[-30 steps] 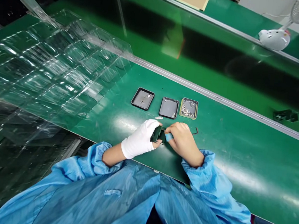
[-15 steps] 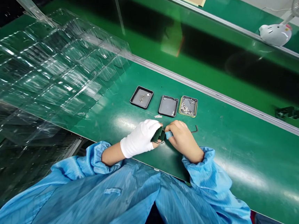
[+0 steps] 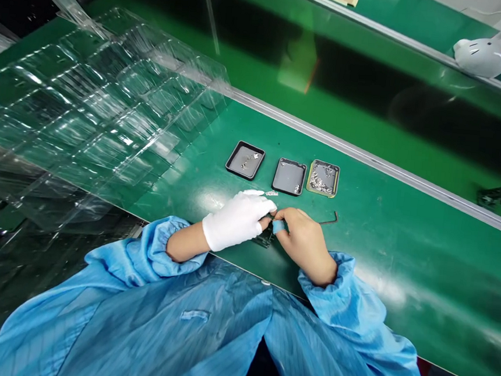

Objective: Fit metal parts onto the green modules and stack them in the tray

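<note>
My left hand (image 3: 235,220), in a white glove, is curled over a small dark green part (image 3: 265,236) that lies low on the green mat, mostly hidden under both hands. My bare right hand (image 3: 304,239), with a blue cot on one fingertip, pinches at the same part from the right. The fingertips of both hands meet above it. A thin black L-shaped key (image 3: 330,219) lies just right of my right hand. A few tiny metal bits (image 3: 271,193) lie on the mat just beyond my left hand.
Three small trays stand in a row beyond the hands: a black one (image 3: 245,160), a grey one (image 3: 289,177), and a yellowish one (image 3: 323,178) holding several tiny metal pieces. Clear plastic blister trays (image 3: 91,104) cover the left. A white fan base (image 3: 483,57) sits far right.
Both hands have lowered the dark part toward the mat, and the left glove now covers most of it. The camera has shifted slightly.
</note>
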`<state>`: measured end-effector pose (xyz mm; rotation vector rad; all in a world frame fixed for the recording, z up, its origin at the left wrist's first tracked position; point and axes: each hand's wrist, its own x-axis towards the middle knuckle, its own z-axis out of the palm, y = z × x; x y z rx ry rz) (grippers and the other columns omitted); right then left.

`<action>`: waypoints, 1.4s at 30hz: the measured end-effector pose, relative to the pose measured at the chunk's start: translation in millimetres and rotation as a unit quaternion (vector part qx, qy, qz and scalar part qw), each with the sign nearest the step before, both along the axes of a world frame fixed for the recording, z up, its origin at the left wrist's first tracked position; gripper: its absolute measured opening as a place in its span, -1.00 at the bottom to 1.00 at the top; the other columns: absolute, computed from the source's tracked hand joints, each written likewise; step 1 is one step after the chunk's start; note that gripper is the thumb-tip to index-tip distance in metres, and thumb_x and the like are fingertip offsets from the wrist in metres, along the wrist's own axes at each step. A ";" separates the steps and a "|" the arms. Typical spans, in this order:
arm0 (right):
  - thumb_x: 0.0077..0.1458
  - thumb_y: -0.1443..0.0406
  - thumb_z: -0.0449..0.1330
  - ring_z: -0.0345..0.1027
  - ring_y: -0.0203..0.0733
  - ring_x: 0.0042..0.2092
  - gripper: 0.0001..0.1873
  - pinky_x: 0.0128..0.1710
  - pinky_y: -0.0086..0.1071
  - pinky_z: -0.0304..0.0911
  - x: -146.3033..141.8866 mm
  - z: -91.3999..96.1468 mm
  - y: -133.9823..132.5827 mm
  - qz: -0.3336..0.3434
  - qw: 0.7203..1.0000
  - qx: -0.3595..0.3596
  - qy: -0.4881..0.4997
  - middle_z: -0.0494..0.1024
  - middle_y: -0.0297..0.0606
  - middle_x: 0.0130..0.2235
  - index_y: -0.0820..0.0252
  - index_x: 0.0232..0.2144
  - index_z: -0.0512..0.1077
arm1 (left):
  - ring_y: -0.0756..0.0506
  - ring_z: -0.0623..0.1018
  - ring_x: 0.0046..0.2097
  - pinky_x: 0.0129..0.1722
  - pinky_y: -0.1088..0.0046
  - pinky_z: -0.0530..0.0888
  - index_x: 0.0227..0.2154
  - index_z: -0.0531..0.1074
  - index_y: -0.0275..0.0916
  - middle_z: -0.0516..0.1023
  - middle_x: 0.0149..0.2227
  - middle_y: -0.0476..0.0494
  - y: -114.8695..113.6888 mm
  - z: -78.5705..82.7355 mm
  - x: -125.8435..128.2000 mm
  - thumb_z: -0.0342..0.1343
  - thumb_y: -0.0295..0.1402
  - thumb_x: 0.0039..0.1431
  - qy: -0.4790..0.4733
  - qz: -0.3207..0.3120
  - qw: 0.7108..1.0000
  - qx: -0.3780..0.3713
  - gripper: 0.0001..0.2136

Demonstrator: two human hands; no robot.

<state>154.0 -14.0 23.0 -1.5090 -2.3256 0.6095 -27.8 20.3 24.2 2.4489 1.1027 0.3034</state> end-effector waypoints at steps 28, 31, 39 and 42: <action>0.12 0.47 0.01 0.27 0.00 -0.10 -0.78 -0.09 -0.19 0.19 82.3 -29.6 4.1 0.021 0.998 -0.005 -0.055 0.45 -0.10 -0.18 0.19 -0.24 0.39 | -0.36 0.45 0.03 0.03 0.02 0.41 0.02 0.24 -0.35 0.44 -0.04 -0.38 -35.0 -23.8 2.5 0.28 -0.16 -0.09 -0.083 0.052 0.995 -0.006 -0.37; 0.15 0.46 -0.02 0.29 -0.03 -0.16 -0.80 -0.14 -0.22 0.21 83.8 -27.6 4.9 0.026 0.999 -0.023 -0.041 0.45 -0.12 -0.24 0.18 -0.27 0.37 | -0.30 0.47 0.00 -0.01 0.10 0.45 -0.03 0.24 -0.30 0.45 -0.08 -0.30 -35.1 -34.8 6.5 0.23 -0.34 -0.06 -0.081 0.077 0.993 -0.031 -0.50; 0.22 0.40 0.01 0.38 -0.17 -0.18 -0.83 -0.20 -0.38 0.22 56.3 -23.8 5.2 0.047 0.989 -0.134 0.031 0.48 -0.23 -0.18 0.15 -0.22 0.38 | -0.27 0.46 0.00 0.01 0.12 0.42 -0.05 0.24 -0.27 0.42 -0.08 -0.26 -25.0 -37.8 2.7 0.23 -0.30 -0.04 -0.118 0.067 0.988 -0.075 -0.52; 0.20 0.42 0.02 0.38 -0.18 -0.19 -0.84 -0.21 -0.38 0.22 55.6 -24.0 8.2 0.046 0.988 -0.142 0.025 0.48 -0.23 -0.18 0.15 -0.23 0.38 | -0.27 0.45 0.01 0.01 0.11 0.42 -0.05 0.25 -0.26 0.42 -0.08 -0.26 -26.0 -36.4 3.0 0.23 -0.30 -0.03 -0.116 0.069 0.987 -0.082 -0.53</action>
